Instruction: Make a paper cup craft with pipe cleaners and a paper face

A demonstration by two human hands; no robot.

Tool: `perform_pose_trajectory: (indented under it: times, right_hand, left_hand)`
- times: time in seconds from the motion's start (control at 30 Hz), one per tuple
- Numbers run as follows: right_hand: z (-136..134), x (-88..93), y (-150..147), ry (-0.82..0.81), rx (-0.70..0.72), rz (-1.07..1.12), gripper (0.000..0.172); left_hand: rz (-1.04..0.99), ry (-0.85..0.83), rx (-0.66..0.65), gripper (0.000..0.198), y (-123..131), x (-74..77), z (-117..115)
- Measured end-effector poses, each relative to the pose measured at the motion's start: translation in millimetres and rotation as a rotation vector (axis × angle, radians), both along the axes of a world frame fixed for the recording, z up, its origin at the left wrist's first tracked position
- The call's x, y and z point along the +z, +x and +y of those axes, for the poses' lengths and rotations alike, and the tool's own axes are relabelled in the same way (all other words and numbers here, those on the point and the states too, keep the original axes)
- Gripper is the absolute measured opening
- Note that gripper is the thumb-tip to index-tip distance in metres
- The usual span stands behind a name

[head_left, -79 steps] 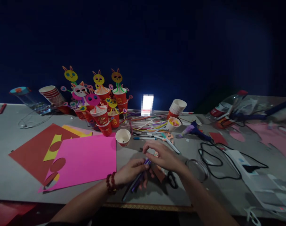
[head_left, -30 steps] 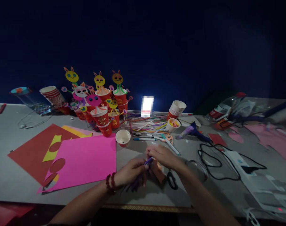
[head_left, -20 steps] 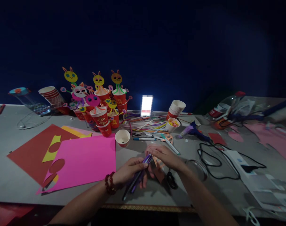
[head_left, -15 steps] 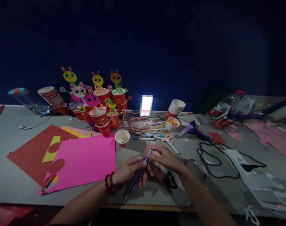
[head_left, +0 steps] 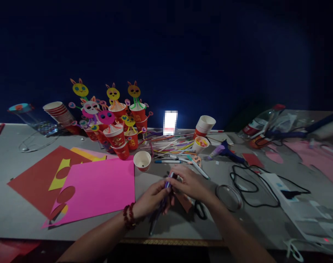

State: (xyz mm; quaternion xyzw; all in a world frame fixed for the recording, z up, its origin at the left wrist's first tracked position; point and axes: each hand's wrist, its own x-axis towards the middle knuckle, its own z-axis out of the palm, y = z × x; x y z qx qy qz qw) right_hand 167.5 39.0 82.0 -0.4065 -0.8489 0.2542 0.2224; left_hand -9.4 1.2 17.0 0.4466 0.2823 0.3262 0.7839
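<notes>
Slanting inward, both forearms (head_left: 103, 231) are held above the tabletop (head_left: 190, 230); near its front edge, purple sticks (head_left: 168, 183) are gripped by the left hand (head_left: 154, 196), upper ends pinched by the right hand (head_left: 190, 182).

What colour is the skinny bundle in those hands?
Mostly purple: the bundle also has pale and dark bits, and shows in the head view.

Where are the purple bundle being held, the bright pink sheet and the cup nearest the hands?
Purple bundle (head_left: 167, 184): head view, on its upper part.
Bright pink sheet (head_left: 100, 184): head view, on its broad middle.
Cup (head_left: 141, 158): head view, on its inner wall.
</notes>
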Motion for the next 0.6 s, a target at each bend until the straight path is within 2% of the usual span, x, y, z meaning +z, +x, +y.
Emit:
perform_pose_trajectory:
  times: [0.23,0.4,0.53,0.6]
  right_hand:
    - [2.3,-6.2,1.2,-0.190,-0.019,0.191,0.020]
    - [1.0,-11.5,3.9,-0.332,-0.067,0.466,0.029]
    - [-8.1,-21.4,7.8,-0.292,-0.279,0.614,0.026]
    - [-14.3,-28.4,9.3,-0.329,-0.348,0.631,0.027]
  left_hand:
    - [-0.116,-0.045,-0.010,0.037,0.3,0.4,2.9]
    - [-0.154,-0.044,0.039,0.030,-2.8,3.9,3.4]
    - [-0.184,-0.044,0.051,0.027,-5.6,5.9,4.0]
    - [-0.197,-0.036,0.051,0.027,-6.3,6.3,4.2]
